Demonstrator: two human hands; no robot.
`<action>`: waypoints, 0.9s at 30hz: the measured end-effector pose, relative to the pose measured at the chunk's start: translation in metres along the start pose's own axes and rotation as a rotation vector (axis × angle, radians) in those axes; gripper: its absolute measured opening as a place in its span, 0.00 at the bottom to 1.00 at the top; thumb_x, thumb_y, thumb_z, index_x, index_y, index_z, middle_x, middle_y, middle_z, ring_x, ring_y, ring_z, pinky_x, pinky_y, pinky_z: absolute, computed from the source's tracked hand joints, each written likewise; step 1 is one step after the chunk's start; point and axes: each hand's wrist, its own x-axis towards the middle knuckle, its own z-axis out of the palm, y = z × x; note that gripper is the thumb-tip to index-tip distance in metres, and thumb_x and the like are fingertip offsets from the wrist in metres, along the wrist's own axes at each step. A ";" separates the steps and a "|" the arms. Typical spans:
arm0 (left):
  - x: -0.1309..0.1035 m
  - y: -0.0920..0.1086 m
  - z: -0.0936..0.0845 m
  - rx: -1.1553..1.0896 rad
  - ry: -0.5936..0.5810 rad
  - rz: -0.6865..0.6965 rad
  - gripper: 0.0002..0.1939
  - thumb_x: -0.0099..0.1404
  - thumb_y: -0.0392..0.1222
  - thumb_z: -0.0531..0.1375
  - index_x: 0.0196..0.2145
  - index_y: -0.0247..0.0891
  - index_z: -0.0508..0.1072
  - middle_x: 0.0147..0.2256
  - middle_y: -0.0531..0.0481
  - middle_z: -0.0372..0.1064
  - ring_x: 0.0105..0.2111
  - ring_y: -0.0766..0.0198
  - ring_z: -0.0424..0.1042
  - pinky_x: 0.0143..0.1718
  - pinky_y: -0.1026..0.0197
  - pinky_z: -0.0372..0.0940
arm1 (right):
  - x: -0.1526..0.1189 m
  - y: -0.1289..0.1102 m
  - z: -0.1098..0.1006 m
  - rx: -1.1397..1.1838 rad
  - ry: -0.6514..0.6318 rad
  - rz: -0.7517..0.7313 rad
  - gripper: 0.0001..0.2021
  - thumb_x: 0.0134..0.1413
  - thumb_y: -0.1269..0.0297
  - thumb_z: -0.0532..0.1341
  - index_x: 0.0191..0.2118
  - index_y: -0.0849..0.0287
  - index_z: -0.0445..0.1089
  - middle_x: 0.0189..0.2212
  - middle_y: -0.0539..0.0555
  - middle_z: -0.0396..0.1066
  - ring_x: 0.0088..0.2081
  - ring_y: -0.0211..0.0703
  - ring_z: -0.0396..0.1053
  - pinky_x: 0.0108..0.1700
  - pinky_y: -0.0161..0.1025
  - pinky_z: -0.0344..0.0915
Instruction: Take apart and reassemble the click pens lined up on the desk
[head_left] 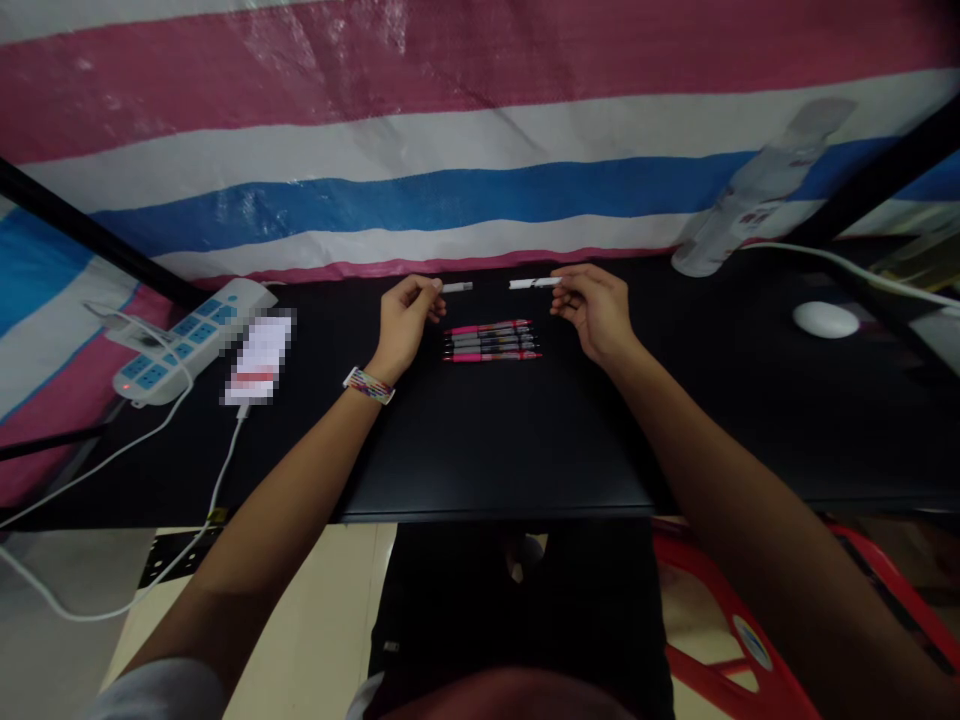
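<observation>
- Bare forearms (pixel 292 500) stretch forward over a black tabletop (pixel 495 450).
- Left hand (pixel 399 325) pinches a slim white cylindrical piece with a grey-marked end (pixel 457 288) between thumb and fingers, its free end toward 3 o'clock.
- Right hand (pixel 602 312) pinches a slim white stick with black markings (pixel 527 284), pointing to 9 o'clock; the two face each other nearly in line, a gap between.
- Slender plastic pens, pink and grey (pixel 491 342), lie side by side on the near side, parallel to both, between 4 and 5 o'clock from the left fingertips, the closer pair, and about 8 from the right.
- Beyond the pens, a clear plastic bottle (pixel 750 205) leans at 2 o'clock, a white oval object (pixel 825 320) sits at 3, and a white power strip with blue sockets (pixel 191 340) lies at 9.
</observation>
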 end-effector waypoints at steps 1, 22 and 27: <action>-0.001 0.001 0.001 0.006 -0.023 0.007 0.14 0.75 0.47 0.71 0.33 0.40 0.78 0.27 0.52 0.76 0.26 0.69 0.75 0.28 0.67 0.69 | -0.003 -0.001 0.001 -0.010 -0.056 0.002 0.06 0.52 0.70 0.69 0.35 0.53 0.84 0.28 0.50 0.75 0.29 0.38 0.72 0.35 0.37 0.75; -0.008 -0.005 0.004 0.004 -0.158 0.143 0.19 0.69 0.53 0.76 0.51 0.44 0.80 0.33 0.52 0.79 0.28 0.66 0.78 0.29 0.65 0.70 | -0.010 0.002 0.009 0.054 -0.243 0.064 0.04 0.53 0.69 0.77 0.35 0.57 0.86 0.30 0.53 0.78 0.31 0.40 0.75 0.40 0.42 0.79; -0.006 -0.010 0.002 0.004 -0.200 0.123 0.15 0.77 0.55 0.67 0.51 0.44 0.81 0.29 0.51 0.77 0.27 0.63 0.77 0.32 0.61 0.72 | -0.009 0.003 0.012 0.057 -0.237 0.047 0.04 0.52 0.69 0.75 0.35 0.55 0.86 0.29 0.52 0.78 0.32 0.41 0.74 0.40 0.42 0.78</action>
